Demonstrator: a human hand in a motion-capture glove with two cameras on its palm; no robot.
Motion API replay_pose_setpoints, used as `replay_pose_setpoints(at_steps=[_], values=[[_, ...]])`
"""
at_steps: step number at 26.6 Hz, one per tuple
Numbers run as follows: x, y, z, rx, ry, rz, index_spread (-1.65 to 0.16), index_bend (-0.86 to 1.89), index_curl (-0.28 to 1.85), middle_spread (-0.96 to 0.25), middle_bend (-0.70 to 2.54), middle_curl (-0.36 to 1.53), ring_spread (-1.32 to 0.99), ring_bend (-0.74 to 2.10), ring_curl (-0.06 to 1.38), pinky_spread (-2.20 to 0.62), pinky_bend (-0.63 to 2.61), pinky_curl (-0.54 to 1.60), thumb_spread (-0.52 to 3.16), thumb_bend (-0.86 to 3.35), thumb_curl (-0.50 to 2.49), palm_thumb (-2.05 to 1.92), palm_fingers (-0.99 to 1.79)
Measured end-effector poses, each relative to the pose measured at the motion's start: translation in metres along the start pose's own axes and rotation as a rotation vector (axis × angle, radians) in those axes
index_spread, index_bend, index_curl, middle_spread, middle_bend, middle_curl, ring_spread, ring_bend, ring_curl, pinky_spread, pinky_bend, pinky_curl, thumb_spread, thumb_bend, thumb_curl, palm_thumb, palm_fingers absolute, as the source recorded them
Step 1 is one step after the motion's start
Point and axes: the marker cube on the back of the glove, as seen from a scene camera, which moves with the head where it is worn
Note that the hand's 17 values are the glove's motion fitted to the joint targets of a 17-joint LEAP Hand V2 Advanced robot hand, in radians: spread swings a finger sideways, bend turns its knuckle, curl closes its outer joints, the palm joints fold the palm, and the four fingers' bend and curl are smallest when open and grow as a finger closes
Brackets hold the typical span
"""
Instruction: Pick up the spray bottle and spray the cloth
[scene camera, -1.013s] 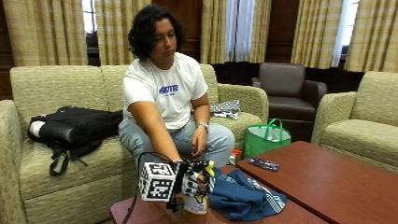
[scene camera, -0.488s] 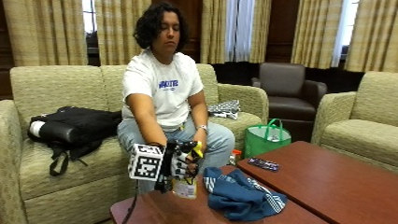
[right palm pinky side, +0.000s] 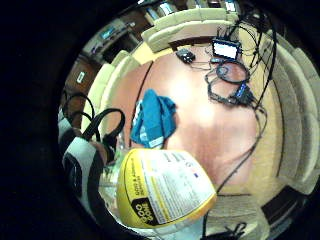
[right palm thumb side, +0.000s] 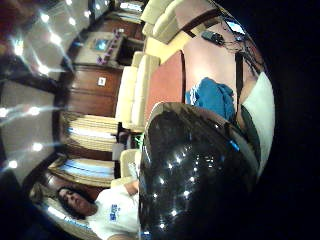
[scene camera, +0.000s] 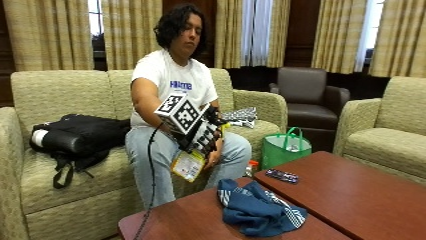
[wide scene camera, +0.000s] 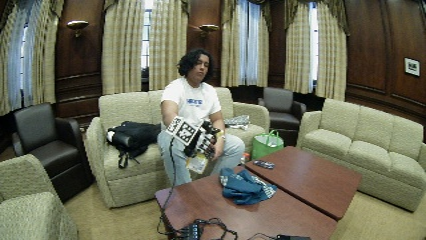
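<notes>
Above my lap, off the table (scene camera: 373, 195), my gloved right hand (scene camera: 203, 134) grips the spray bottle (scene camera: 188, 165), fingers curled round it, yellow label hanging down. The blue cloth (scene camera: 258, 210) lies crumpled on the table edge nearest me, well apart from the bottle. A remote (scene camera: 282, 175) sits beyond the cloth.

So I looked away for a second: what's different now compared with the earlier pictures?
The gloved right hand has lifted the spray bottle off the table and raised it toward the person's lap, where it now hangs clear above the table's edge. The fingers stay curled round the bottle, as before. The blue cloth lies bunched on the table where it was, and the person is still seated on the sofa.
</notes>
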Motion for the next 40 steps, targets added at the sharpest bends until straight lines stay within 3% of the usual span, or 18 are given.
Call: replay_pose_setpoints(at_steps=[8,15,24,35,40], values=[[-0.036,-0.007,0.065,-0.276,0.284,-0.029,-0.25,0.33,0.56,-0.20,0.58,0.53,-0.20,0.66,0.47,-0.28,0.43,0.39,0.31,-0.03,0.73,0.94,1.37],[-0.033,-0.032,0.101,-0.410,0.464,0.021,-0.25,0.33,0.57,-0.20,0.59,0.53,-0.21,0.65,0.47,-0.28,0.43,0.39,0.30,-0.02,0.75,0.94,1.37],[-0.032,-0.017,0.176,-0.603,0.655,0.033,-0.25,0.33,0.58,-0.20,0.59,0.53,-0.21,0.64,0.47,-0.28,0.44,0.39,0.29,-0.03,0.77,0.94,1.36],[-0.020,-0.007,0.223,-0.713,0.837,0.069,-0.25,0.32,0.59,-0.20,0.59,0.53,-0.21,0.64,0.47,-0.27,0.44,0.39,0.29,-0.03,0.79,0.94,1.36],[-0.002,-0.007,0.223,-0.791,1.039,-0.054,-0.25,0.32,0.60,-0.20,0.60,0.53,-0.21,0.64,0.47,-0.27,0.44,0.39,0.29,-0.03,0.80,0.94,1.36]])
